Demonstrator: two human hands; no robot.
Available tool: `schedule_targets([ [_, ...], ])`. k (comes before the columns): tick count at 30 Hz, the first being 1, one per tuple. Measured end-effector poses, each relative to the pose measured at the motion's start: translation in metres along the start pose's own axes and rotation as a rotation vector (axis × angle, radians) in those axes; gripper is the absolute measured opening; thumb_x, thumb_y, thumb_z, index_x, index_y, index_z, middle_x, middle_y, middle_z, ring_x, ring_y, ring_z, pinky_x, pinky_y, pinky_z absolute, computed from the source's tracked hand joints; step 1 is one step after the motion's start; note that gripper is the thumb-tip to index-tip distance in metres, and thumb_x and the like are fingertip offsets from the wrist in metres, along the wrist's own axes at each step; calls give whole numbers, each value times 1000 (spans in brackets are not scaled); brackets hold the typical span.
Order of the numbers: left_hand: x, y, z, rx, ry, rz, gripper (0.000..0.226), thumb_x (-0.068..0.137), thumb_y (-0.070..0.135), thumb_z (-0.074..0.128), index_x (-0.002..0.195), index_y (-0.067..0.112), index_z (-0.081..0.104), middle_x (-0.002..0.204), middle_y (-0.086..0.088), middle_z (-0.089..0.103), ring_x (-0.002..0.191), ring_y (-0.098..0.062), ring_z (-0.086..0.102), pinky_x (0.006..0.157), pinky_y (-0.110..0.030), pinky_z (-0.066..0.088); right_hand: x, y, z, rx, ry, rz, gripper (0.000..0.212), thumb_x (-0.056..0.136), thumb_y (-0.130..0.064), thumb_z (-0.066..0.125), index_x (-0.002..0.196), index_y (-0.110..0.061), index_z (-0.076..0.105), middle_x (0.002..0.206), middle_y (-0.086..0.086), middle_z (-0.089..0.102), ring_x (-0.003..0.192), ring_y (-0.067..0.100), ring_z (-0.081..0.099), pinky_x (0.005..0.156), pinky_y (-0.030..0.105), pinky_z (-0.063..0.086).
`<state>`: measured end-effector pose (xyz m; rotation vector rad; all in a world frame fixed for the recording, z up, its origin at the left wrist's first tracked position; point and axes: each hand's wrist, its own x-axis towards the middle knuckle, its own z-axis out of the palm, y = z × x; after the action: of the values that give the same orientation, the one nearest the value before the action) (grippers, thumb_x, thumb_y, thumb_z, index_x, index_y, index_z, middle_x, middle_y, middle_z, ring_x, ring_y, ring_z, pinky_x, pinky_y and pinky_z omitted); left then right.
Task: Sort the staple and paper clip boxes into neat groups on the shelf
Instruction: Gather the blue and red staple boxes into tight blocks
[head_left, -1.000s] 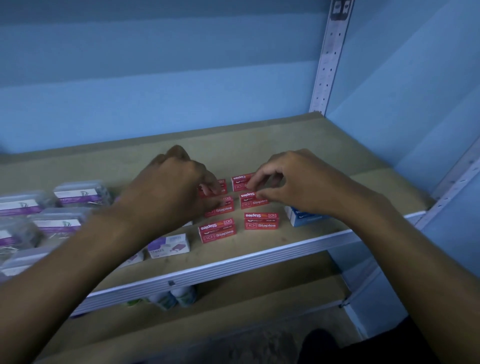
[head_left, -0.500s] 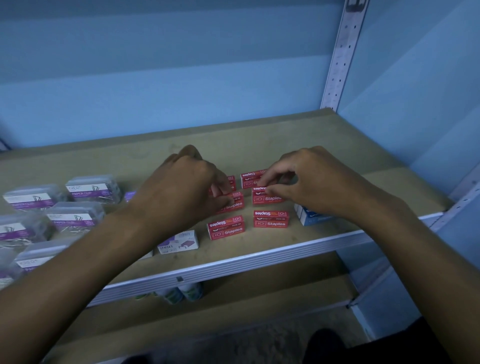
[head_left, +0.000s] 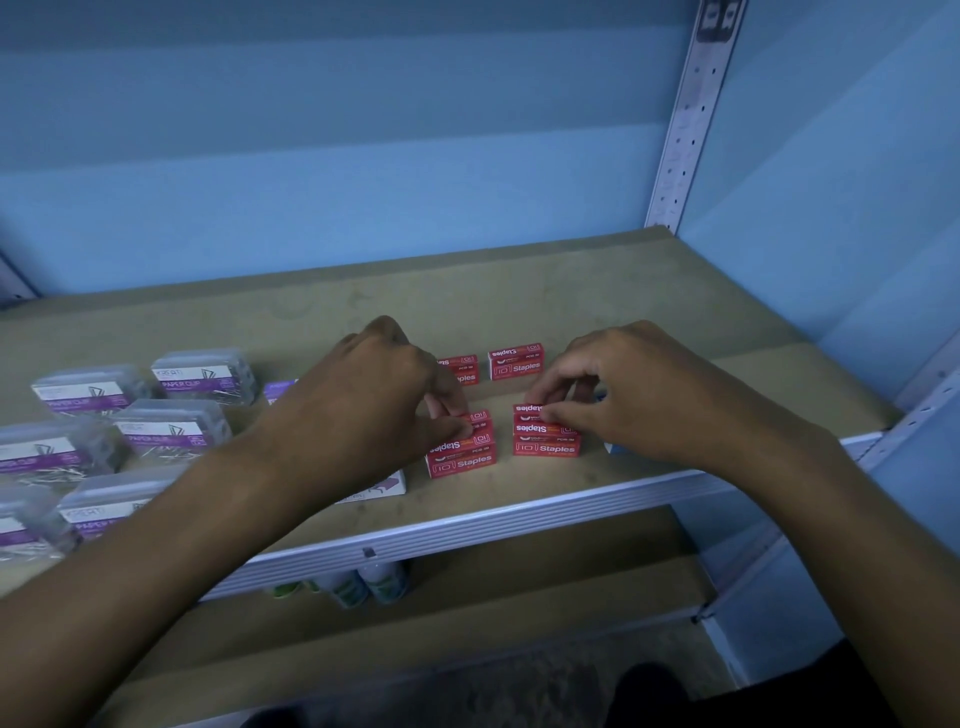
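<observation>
Two hands pinching red staple boxes

Both hands work mid-shelf (head_left: 597, 291). Left hand (head_left: 363, 395) has its fingers curled onto a red staple box (head_left: 480, 423) atop the left stack (head_left: 461, 460). Right hand (head_left: 639, 395) pinches the top box (head_left: 530, 410) of the right stack (head_left: 545, 441), at 3 o'clock from the left one. Two more red boxes (head_left: 516, 361) lie flat at 12 o'clock, behind both stacks. Clear paper clip boxes (head_left: 171, 431) are grouped at 9 o'clock. A white-and-purple box (head_left: 376, 488) peeks out under the left wrist, and a blue box (head_left: 610, 447) shows under the right hand.
</observation>
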<state>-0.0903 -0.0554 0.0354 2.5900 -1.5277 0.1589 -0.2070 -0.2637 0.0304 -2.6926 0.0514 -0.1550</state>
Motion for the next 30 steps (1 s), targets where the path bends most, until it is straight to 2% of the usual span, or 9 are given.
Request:
schedule_targets([
  [9,-4,-3,8,-79,-2,26,25,87,50,58,106,41,73,102,26,69,100,-9,42,82,-27,43,0,-1,1,-3,-45,14,18,91,-30,71,107,-32,77,102,-16,74,83,-6,62,65,4,43],
  [13,-7,0,10,-74,33,40,38,86,58,46,107,40,72,102,24,70,101,-12,42,82,-25,39,-1,-3,1,1,-71,25,21,94,-34,66,112,-34,75,109,-15,73,85,-4,61,70,7,43],
  [18,-10,2,11,-56,71,52,52,73,71,49,109,40,71,103,25,70,102,-14,43,81,-31,45,-6,-4,-3,15,-70,11,29,87,-44,72,113,-32,75,101,-19,71,84,-6,62,72,10,47],
  [22,-11,1,14,-66,78,31,35,75,60,65,104,42,71,99,24,70,103,-13,42,85,-38,48,-7,-3,-5,-33,-125,7,46,76,-50,80,119,-35,71,111,-17,71,95,0,64,86,21,55],
  [25,-11,2,18,-99,90,6,30,76,54,69,102,41,72,97,24,70,105,-12,41,87,-37,46,-7,-3,-5,-43,-131,5,40,79,-44,80,117,-35,71,110,-16,72,92,-1,64,84,19,54],
  [30,-12,-1,22,-149,102,2,30,75,57,66,100,41,73,96,24,71,106,-15,42,87,-40,47,-8,-3,-6,-16,-139,5,35,80,-40,80,114,-35,74,104,-18,72,89,-2,65,85,24,57],
])
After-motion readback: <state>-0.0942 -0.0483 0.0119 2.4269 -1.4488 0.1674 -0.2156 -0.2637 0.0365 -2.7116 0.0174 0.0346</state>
